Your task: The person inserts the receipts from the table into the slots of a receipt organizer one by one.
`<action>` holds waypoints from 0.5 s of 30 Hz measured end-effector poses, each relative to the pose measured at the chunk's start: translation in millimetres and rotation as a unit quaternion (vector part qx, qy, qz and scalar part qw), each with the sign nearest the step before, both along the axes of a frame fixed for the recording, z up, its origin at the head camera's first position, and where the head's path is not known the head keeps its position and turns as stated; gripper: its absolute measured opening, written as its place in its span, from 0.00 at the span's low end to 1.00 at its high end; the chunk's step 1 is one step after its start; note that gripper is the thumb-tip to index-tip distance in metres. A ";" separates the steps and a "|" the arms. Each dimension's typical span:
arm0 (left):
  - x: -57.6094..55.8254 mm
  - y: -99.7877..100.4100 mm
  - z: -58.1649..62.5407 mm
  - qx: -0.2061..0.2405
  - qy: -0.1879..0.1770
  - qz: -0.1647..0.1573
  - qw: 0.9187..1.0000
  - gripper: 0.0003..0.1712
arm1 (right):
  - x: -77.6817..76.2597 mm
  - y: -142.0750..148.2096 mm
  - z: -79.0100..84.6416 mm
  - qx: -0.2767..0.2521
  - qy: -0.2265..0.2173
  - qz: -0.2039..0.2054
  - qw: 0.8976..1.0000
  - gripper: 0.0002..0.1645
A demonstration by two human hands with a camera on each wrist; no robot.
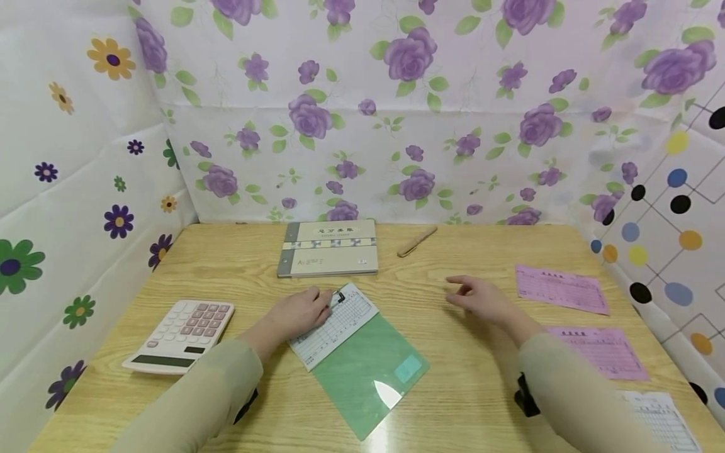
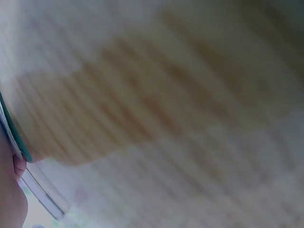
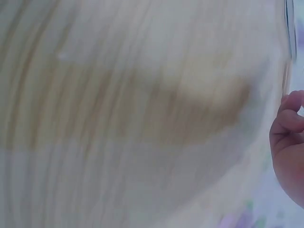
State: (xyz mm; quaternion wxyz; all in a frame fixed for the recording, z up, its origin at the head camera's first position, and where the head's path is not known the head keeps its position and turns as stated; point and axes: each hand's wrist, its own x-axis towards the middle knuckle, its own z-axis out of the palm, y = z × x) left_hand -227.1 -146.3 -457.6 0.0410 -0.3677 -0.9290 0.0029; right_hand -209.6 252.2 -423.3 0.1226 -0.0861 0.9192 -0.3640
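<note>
In the head view my left hand (image 1: 303,313) grips the upper left edge of a green plastic folder (image 1: 365,371). A printed form sheet (image 1: 340,327) covers the folder's upper part, and a small black clip (image 1: 342,297) sits at its top beside my fingertips. The folder lies aslant and bears a light blue label (image 1: 408,369). At the rim of the left wrist view the folder's green edge (image 2: 15,130) shows against the fingers. My right hand (image 1: 481,299) is over the table to the right, fingers loosely bent, holding nothing.
A white calculator (image 1: 192,330) is at the left. Farther back lie a ledger book (image 1: 328,248) and a tan pen (image 1: 416,241). Pink slips (image 1: 561,289) and a white form (image 1: 663,418) lie on the right. Patterned cloth walls (image 1: 368,145) enclose the wooden table (image 1: 447,402).
</note>
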 end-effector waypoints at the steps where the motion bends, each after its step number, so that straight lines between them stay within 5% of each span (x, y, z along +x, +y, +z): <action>1: -0.1 0.2 0.1 -0.001 -0.005 0.004 1.000 0.27 | 1.0 10.4 1.1 0.008 0.001 -0.006 1.000 0.34; 15: 1.7 0.8 2.6 0.004 -0.020 0.011 1.000 0.27 | 15.4 114.8 2.6 0.098 0.039 -0.059 0.993 0.41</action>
